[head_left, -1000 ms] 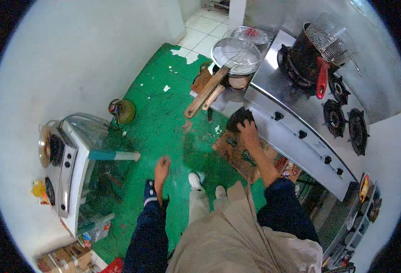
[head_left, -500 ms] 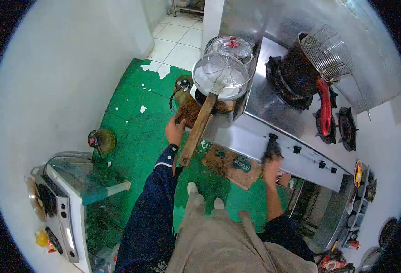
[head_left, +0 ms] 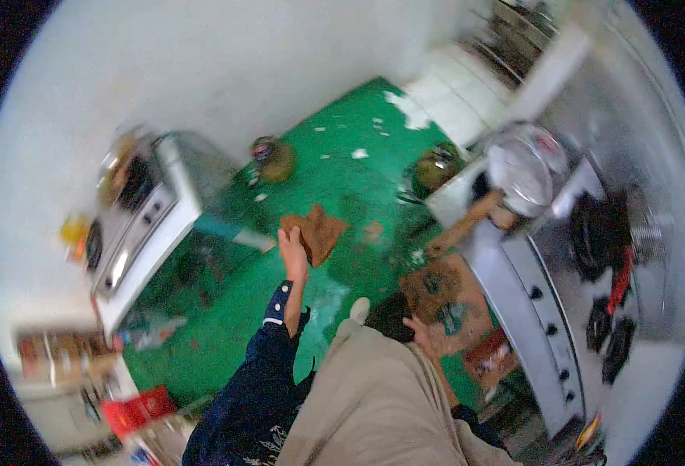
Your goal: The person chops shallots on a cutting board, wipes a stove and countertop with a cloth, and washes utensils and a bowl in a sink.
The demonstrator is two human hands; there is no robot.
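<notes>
My left hand (head_left: 293, 255) is closed on a brown cloth (head_left: 321, 234), which hangs above the green floor (head_left: 342, 186). Lower and to the right, my right hand (head_left: 422, 334) has its fingers closed on a dark cloth (head_left: 390, 317), partly blurred, beside my legs. Flattened cardboard (head_left: 455, 299) lies on the floor just beyond that hand. Both cloths are apart from the stoves.
At the right are a stove (head_left: 529, 287) and a strainer (head_left: 521, 175) with a wooden handle. A second stove (head_left: 137, 241) stands on the left. Gas cylinders (head_left: 275, 161) (head_left: 436, 167) rest on the floor near the wall and counter. A red container (head_left: 140, 412) is lower left.
The view has turned left. My left hand has carried the brown cloth away from the strainer's counter, and my right hand has moved from the stove knobs to beside my legs.
</notes>
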